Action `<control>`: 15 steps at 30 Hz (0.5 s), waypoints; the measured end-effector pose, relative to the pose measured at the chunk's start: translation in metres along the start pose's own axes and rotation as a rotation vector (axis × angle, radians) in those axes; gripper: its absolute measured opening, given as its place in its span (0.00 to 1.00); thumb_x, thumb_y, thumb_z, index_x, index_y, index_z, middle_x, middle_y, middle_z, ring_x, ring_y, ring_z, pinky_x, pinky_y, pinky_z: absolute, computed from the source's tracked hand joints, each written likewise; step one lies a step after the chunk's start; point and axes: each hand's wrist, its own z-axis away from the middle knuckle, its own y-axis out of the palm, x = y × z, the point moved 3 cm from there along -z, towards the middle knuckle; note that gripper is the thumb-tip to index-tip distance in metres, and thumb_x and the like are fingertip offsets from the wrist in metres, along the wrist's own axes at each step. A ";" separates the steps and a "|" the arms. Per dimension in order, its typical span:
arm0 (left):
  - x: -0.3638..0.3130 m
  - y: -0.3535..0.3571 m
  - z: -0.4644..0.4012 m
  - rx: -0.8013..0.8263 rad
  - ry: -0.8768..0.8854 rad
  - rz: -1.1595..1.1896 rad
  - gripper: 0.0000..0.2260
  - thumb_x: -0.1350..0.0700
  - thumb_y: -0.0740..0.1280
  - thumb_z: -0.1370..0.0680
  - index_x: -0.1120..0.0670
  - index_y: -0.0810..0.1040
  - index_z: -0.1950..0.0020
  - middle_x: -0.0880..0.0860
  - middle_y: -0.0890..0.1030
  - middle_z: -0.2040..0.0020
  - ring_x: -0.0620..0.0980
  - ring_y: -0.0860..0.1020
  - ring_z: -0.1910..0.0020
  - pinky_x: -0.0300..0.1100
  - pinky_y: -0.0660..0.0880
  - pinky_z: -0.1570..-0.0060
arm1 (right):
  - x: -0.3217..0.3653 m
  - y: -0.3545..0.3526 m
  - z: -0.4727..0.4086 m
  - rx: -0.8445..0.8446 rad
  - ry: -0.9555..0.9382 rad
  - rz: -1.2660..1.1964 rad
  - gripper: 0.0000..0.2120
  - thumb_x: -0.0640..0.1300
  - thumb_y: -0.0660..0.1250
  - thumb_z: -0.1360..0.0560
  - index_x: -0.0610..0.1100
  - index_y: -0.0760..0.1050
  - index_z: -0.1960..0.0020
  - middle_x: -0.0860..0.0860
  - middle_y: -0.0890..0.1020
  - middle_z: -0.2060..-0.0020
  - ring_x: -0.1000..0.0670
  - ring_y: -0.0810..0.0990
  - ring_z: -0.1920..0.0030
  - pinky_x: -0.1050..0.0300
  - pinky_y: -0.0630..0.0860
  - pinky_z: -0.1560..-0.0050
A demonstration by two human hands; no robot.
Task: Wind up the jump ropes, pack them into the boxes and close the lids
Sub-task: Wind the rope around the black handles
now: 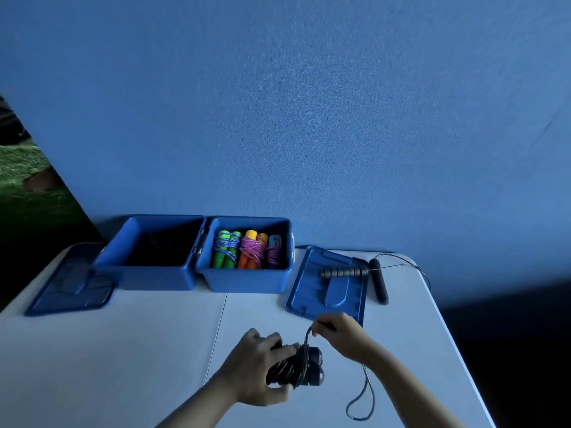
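Far left on the white table (123, 350), a blue lid (72, 288) lying flat, then an open blue box (148, 273) with a dark interior touching a second open box (247, 279) that holds wound ropes with green (227, 250) and orange handles (251, 250). Nearer, left hand (253, 370) clenched round the black jump rope bundle (296, 366), right hand (341, 333) pinching its cord just above. Further right, second lid (327, 288) under one grey handle (341, 272), a black handle (379, 285) beside it.
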 end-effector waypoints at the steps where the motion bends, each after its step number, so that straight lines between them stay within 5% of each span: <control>1: 0.001 0.000 -0.001 -0.001 0.001 -0.006 0.26 0.39 0.67 0.33 0.42 0.74 0.36 0.46 0.76 0.56 0.45 0.74 0.64 0.40 0.70 0.58 | -0.001 0.000 -0.001 0.000 0.002 -0.003 0.11 0.42 0.60 0.21 0.49 0.76 0.61 0.66 0.74 0.77 0.61 0.68 0.76 0.69 0.63 0.72; 5: 0.005 0.001 -0.001 -0.008 0.016 -0.019 0.27 0.38 0.68 0.35 0.44 0.76 0.38 0.46 0.77 0.57 0.45 0.74 0.66 0.39 0.70 0.60 | -0.003 0.001 -0.002 -0.005 0.000 0.002 0.10 0.43 0.61 0.21 0.49 0.77 0.60 0.58 0.75 0.73 0.60 0.68 0.75 0.69 0.64 0.71; 15: -0.005 0.000 -0.002 -0.044 -0.008 0.069 0.29 0.29 0.68 0.35 0.45 0.77 0.42 0.45 0.77 0.57 0.45 0.73 0.67 0.39 0.69 0.56 | -0.008 0.010 -0.007 0.000 -0.059 0.021 0.09 0.43 0.61 0.21 0.45 0.79 0.55 0.61 0.75 0.69 0.63 0.73 0.68 0.73 0.67 0.64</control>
